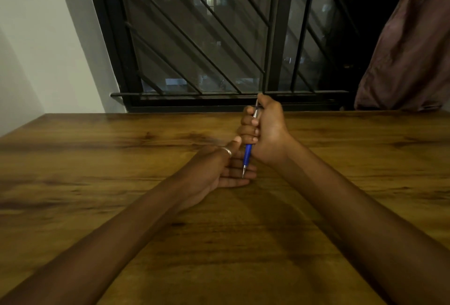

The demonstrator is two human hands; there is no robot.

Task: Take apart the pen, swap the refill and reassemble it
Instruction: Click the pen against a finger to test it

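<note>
Pen (248, 152) near-upright, silver upper barrel, blue grip, tip down touching left fingers (237, 175); right hand (264, 132) fisted around upper barrel, thumb over the top end; left hand (220, 170) lies palm-up, fingers loosely spread, on wooden table (97, 158); barred window (207, 37) far side.

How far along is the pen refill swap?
Nothing looks done: the blue and silver pen appears whole, and no loose parts or spare refill show on the wooden table. The right hand fists it upright, tip down over the open left hand. Disassembly, swap and reassembly remain.
</note>
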